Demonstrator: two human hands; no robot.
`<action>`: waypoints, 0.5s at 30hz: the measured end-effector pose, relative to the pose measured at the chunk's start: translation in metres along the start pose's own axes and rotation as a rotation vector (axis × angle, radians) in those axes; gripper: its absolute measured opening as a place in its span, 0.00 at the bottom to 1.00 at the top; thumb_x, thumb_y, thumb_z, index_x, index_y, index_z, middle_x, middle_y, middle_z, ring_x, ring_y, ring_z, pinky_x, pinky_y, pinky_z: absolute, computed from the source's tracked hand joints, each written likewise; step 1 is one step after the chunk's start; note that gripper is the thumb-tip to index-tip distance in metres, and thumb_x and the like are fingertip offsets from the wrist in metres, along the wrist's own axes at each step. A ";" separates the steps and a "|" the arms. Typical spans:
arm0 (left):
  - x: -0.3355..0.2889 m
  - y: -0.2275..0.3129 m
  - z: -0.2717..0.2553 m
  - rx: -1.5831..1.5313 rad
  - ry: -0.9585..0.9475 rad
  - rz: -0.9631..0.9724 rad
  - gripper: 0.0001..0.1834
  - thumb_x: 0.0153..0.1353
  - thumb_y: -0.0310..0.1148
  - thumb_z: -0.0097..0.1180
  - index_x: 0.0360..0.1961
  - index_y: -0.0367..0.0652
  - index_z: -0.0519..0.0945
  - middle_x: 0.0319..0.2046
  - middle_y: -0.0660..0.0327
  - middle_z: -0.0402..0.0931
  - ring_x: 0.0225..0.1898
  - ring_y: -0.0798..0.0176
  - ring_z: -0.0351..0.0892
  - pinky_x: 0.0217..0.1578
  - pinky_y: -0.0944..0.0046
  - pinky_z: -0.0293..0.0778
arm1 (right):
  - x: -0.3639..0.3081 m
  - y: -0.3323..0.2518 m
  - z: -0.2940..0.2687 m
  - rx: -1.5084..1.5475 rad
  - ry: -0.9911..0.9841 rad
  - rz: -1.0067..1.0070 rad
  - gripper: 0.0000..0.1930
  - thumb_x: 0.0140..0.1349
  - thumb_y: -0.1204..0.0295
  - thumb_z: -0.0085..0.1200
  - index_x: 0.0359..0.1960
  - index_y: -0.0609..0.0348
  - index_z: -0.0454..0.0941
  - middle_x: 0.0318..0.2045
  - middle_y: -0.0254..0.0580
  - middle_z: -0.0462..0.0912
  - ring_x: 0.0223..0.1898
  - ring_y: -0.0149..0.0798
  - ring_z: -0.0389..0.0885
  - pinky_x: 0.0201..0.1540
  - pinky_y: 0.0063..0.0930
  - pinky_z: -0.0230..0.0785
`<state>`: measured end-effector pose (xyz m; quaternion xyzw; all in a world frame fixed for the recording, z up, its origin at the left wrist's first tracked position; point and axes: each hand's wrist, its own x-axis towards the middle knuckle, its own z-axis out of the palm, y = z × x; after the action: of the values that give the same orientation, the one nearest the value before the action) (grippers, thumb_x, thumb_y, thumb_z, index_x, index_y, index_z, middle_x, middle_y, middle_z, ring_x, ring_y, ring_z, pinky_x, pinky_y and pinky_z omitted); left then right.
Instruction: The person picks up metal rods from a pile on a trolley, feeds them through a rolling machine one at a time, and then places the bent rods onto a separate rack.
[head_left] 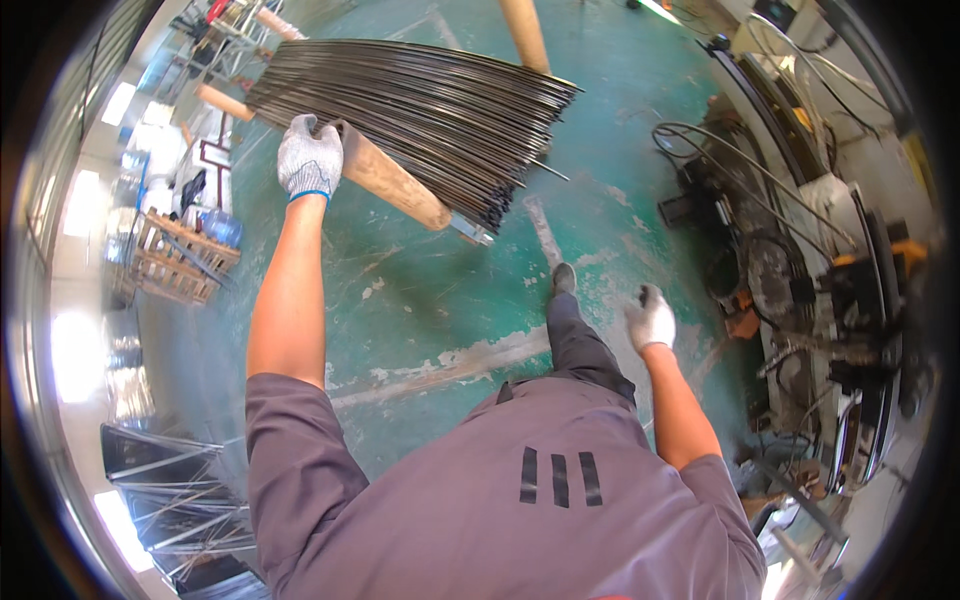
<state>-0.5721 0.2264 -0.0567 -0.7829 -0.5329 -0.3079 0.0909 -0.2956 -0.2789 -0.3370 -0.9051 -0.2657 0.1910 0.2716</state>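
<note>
Left hand [311,160], its grip unclear, is by long, dark, glossy stacked rods [425,105]; right hand [652,319] hangs loosely, empty.

Worn green floor [410,300], wooden pallet [178,268] at left, dark machinery [772,275] at right

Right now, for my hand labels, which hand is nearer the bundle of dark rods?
Left: the left hand is at the near edge of the bundle, while the right hand hangs well apart.
</note>
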 end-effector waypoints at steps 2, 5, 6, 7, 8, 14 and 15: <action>0.015 -0.007 0.020 -0.036 -0.168 -0.090 0.19 0.63 0.42 0.59 0.49 0.41 0.84 0.46 0.42 0.86 0.50 0.38 0.85 0.54 0.46 0.80 | 0.043 -0.078 0.036 -0.010 -0.072 -0.134 0.30 0.56 0.62 0.72 0.60 0.61 0.79 0.51 0.55 0.88 0.54 0.58 0.85 0.59 0.46 0.76; 0.010 -0.023 0.065 0.079 -0.007 -0.124 0.16 0.65 0.43 0.57 0.43 0.41 0.83 0.40 0.43 0.85 0.45 0.36 0.84 0.49 0.43 0.79 | 0.104 -0.190 0.072 -0.014 -0.337 -0.253 0.39 0.52 0.62 0.77 0.66 0.61 0.74 0.60 0.58 0.82 0.59 0.60 0.81 0.61 0.47 0.76; 0.014 -0.012 0.072 0.091 -0.001 -0.144 0.15 0.66 0.41 0.57 0.42 0.40 0.83 0.38 0.44 0.84 0.43 0.36 0.84 0.47 0.42 0.78 | 0.128 -0.209 0.093 -0.010 -0.286 -0.368 0.42 0.50 0.62 0.78 0.67 0.62 0.73 0.63 0.59 0.79 0.62 0.59 0.79 0.63 0.47 0.74; 0.015 -0.003 0.076 0.105 0.005 -0.172 0.14 0.67 0.40 0.56 0.41 0.40 0.82 0.37 0.45 0.84 0.41 0.37 0.83 0.46 0.42 0.78 | 0.147 -0.235 0.107 -0.022 -0.291 -0.403 0.45 0.48 0.61 0.79 0.67 0.62 0.71 0.65 0.59 0.77 0.64 0.59 0.77 0.64 0.48 0.72; 0.014 -0.002 0.074 0.095 0.037 -0.137 0.13 0.67 0.39 0.57 0.41 0.39 0.82 0.37 0.46 0.84 0.41 0.37 0.83 0.46 0.42 0.78 | 0.165 -0.262 0.121 -0.031 -0.299 -0.443 0.47 0.46 0.61 0.81 0.68 0.63 0.70 0.67 0.60 0.74 0.66 0.59 0.74 0.66 0.48 0.71; 0.011 0.010 0.080 0.043 0.062 -0.101 0.10 0.70 0.31 0.54 0.45 0.35 0.81 0.39 0.45 0.83 0.41 0.41 0.83 0.45 0.50 0.78 | 0.228 -0.360 0.216 -0.423 -0.380 -0.436 0.64 0.40 0.45 0.80 0.74 0.70 0.59 0.66 0.60 0.69 0.69 0.59 0.66 0.75 0.53 0.54; 0.012 0.009 0.080 0.039 0.064 -0.095 0.11 0.70 0.31 0.54 0.46 0.34 0.81 0.40 0.45 0.83 0.41 0.41 0.83 0.45 0.50 0.78 | 0.228 -0.365 0.232 -0.529 -0.335 -0.437 0.54 0.49 0.46 0.75 0.71 0.69 0.63 0.63 0.56 0.73 0.66 0.55 0.70 0.71 0.49 0.61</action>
<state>-0.5301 0.2699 -0.1118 -0.7447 -0.5720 -0.3264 0.1086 -0.3678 0.2042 -0.3473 -0.8221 -0.5333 0.1987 0.0156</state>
